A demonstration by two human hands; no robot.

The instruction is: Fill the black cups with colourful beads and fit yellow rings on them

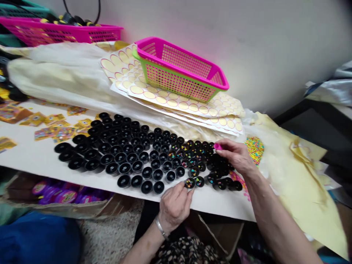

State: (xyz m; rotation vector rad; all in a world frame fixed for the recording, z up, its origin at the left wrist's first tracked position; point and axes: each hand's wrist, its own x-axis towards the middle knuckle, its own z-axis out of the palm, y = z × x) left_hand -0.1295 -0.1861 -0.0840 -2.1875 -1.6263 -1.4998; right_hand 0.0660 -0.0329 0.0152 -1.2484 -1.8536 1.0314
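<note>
Rows of small round black cups [125, 168] stand on the white table [107, 186]. Several cups toward the right hold bits of coloured candy. My left hand [176, 205], with a bracelet at its wrist, has its fingers closed around a black cup with candy in it [190, 183] near the front edge. Between the fingertips of my right hand [233, 154] is a small pink cup [217, 146], over the right end of the rows. Just right of that hand lies a pile of mostly yellow and green candy [254, 149]. Pink candy [240, 180] lies partly behind my right forearm.
A pink basket nested in a green one [178, 79] rests on sheets of round stickers [167, 104] behind the cups. Small orange packets [56, 132] lie at the left. Below the table is a box of purple items [66, 194]. Yellow paper [294, 176] covers the right side.
</note>
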